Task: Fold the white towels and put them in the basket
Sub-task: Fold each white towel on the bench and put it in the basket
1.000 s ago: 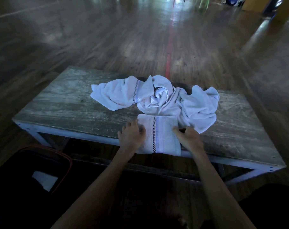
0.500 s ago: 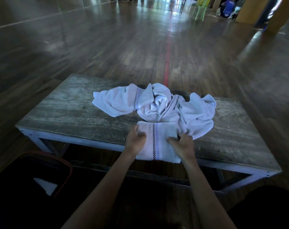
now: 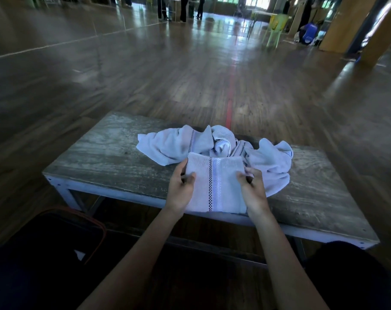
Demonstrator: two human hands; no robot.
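A folded white towel (image 3: 214,184) with a dark checkered stripe sits at the near edge of the wooden table (image 3: 105,157). My left hand (image 3: 181,189) grips its left side and my right hand (image 3: 252,189) grips its right side, thumbs on top. Its far edge looks raised off the table. Behind it lies a heap of crumpled white towels (image 3: 223,146). The dark basket (image 3: 56,238) with a reddish rim stands on the floor at the lower left, with something white (image 3: 79,255) inside.
The table has a grey metal frame (image 3: 62,189) and stands on a wooden floor with a red line (image 3: 230,97). People, tables and a green chair (image 3: 275,30) are far off at the back. A dark shape (image 3: 346,276) sits at the lower right.
Both hands went from pressing flat on the folded towel to gripping its sides, and its far edge has come up. The camera view has tilted upward.
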